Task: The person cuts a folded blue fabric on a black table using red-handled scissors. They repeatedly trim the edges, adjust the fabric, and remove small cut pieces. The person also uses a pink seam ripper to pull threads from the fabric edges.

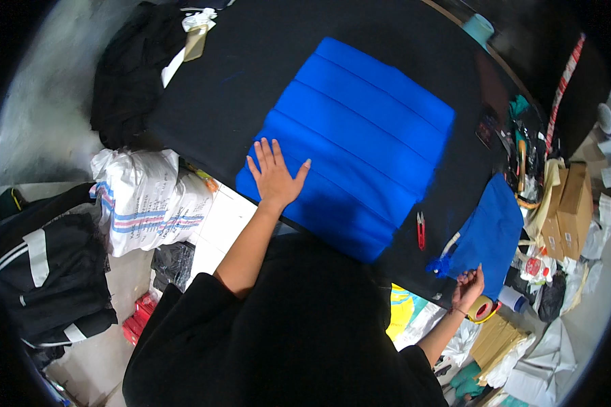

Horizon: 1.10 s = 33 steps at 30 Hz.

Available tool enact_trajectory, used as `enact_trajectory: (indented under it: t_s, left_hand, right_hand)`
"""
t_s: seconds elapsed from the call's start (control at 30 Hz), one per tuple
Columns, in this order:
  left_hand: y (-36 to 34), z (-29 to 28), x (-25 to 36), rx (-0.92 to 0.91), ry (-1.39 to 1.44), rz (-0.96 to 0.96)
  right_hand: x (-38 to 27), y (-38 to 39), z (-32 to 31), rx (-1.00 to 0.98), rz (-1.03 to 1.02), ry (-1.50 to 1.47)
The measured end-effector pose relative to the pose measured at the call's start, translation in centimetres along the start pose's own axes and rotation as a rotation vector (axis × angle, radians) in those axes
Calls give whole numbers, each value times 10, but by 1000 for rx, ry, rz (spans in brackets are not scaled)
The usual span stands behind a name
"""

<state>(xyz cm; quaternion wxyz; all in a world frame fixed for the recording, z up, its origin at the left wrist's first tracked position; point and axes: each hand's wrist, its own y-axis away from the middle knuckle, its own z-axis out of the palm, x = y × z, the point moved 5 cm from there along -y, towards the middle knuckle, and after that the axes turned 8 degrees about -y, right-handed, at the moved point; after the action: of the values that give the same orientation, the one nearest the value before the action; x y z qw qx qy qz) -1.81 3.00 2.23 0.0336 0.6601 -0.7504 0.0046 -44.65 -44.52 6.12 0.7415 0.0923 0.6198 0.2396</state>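
A large blue quilted-looking cloth [360, 129], marked by several parallel creases or seams, lies flat on the black-covered table. My left hand [277, 180] rests on its near left part, palm down with fingers spread. At the right, a smaller blue cloth piece [492, 234] lies by the table's edge. My right hand [467, 288] is at its near edge, fingers curled and pinching the fabric. Red-handled thread snips [421, 232] lie between the two cloths. A tuft of blue threads [440, 266] sits beside the smaller piece, next to a short pale stick-like thing.
A tape roll [482, 308] is just beyond my right hand. Cardboard boxes [569, 210] and plastic bags crowd the right. Black fabric [132, 74] hangs over the table's far left. Below it stands a white sack [149, 203], beside folded black garments [61, 271].
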Motion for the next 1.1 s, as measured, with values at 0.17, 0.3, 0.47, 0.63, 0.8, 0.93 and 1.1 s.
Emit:
enact_trajectory:
  t_s: [0.17, 0.3, 0.47, 0.63, 0.8, 0.93, 1.1]
  left_hand:
    - [0, 3, -1, 28, -11, 5]
    - [0, -1, -3, 16, -16, 18]
    - [3, 0, 0, 35, -24, 71]
    - [6, 2, 2, 63, -13, 140]
    - [4, 4, 0, 54, -35, 145]
    - [1, 10, -3, 10, -42, 126]
    - [0, -3, -3, -6, -31, 154]
  right_hand:
    - [4, 29, 50, -300, -92, 686]
    - [-5, 101, 127, -858, -435, 1551]
    - [12, 104, 155, -1129, -152, 1304]
    - [45, 132, 225, -1073, -129, 359]
    - [103, 79, 186, -581, 268, -99]
    - [99, 65, 161, -389, 290, -76]
    - [104, 68, 174, -484, -69, 515]
